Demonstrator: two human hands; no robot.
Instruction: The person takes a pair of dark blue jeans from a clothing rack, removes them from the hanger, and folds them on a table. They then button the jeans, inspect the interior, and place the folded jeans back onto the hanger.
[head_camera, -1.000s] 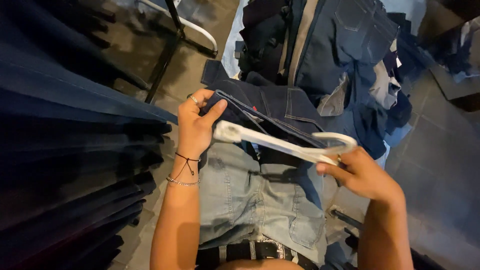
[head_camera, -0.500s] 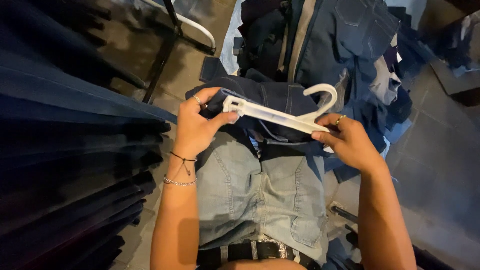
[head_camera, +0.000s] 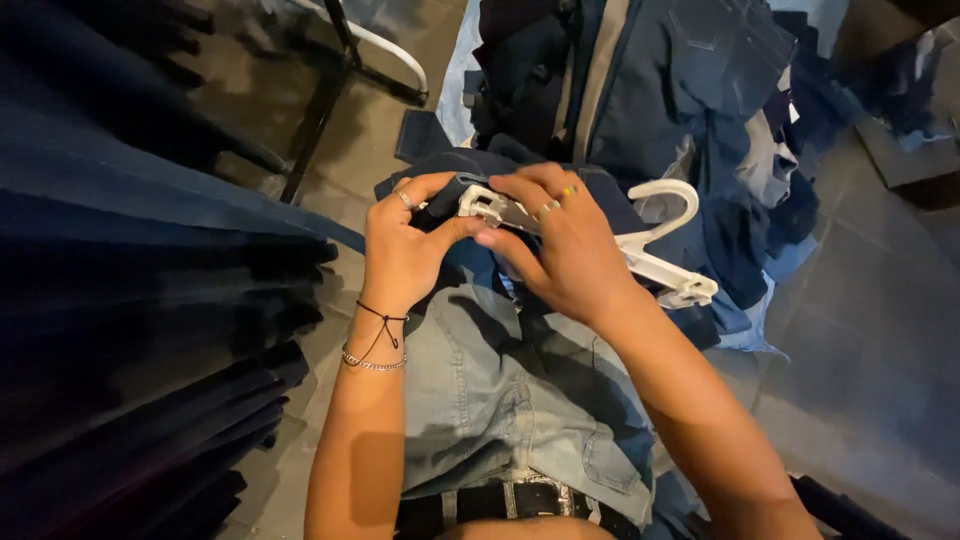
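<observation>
STATE: white clip hanger (head_camera: 655, 262) and dark denim garment (head_camera: 455, 190) held over the lap, left hand (head_camera: 405, 250) pinched shut on fabric at the left clip, right hand (head_camera: 560, 245) closed on the bar | RISK: waistband could be slipped from the clip if fabric is bunched | AROUND: denim pile (head_camera: 690, 90) ahead, hung garments (head_camera: 130, 300) crowded at left, rack leg (head_camera: 320, 110) near.

Warm, dim light is falling from above, catching the forearms and the pale jeans (head_camera: 500, 400) while the hanging dark garments (head_camera: 130, 300) on the left are sinking into near-black. The white hanger (head_camera: 660, 255) is glaring slightly. Soft shadows are pooling under the hands. Edges are bending with wide-angle distortion.
</observation>
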